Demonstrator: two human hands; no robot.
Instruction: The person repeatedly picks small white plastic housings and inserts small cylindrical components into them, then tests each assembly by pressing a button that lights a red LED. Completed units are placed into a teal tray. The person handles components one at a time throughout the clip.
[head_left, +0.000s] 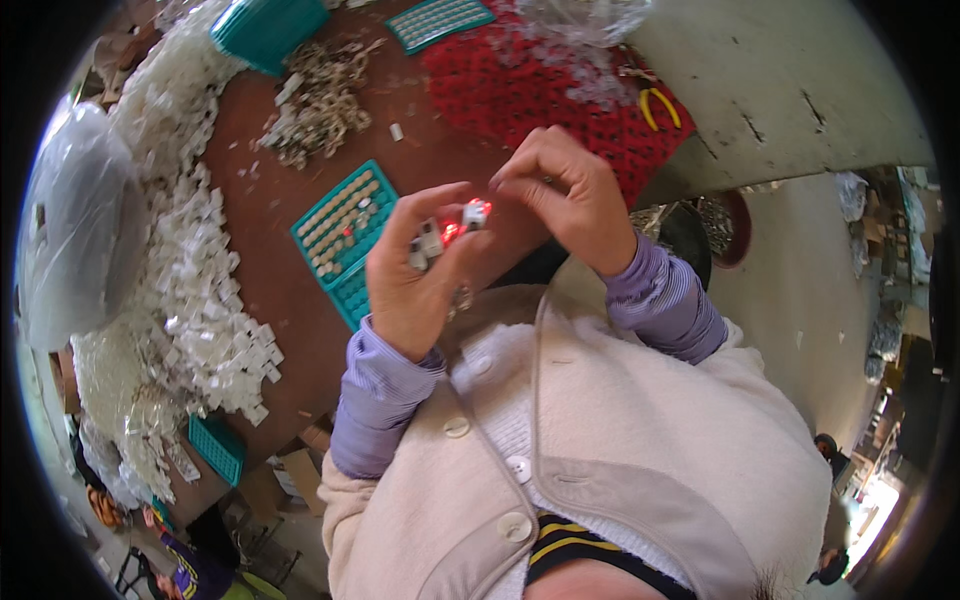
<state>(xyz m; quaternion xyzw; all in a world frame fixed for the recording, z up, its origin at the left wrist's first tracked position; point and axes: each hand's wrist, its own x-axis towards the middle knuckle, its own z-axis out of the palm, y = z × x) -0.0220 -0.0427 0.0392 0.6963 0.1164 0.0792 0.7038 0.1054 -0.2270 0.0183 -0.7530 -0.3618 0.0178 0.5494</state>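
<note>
My left hand (415, 260) is raised over the table's near side, its thumb and fingers closed round several small white pieces (474, 214), some glowing red. Just right of it, my right hand (570, 195) is pinched, thumb against forefinger; whatever lies between the fingertips is too small to make out. The hands are close but apart. Left of my left hand lies a teal tray (312, 233) with rows of small round, pale pieces in its holes. A few small metallic bits hang below my left palm, partly hidden.
A large heap of white plastic pieces (215, 290) covers the table's left side, beside a clear plastic bag (85, 230). Tangled metal pieces (320, 105) lie farther back. A red cloth (480, 80) bears yellow-handled pliers (658, 108). Another teal tray (440, 20) is at the back.
</note>
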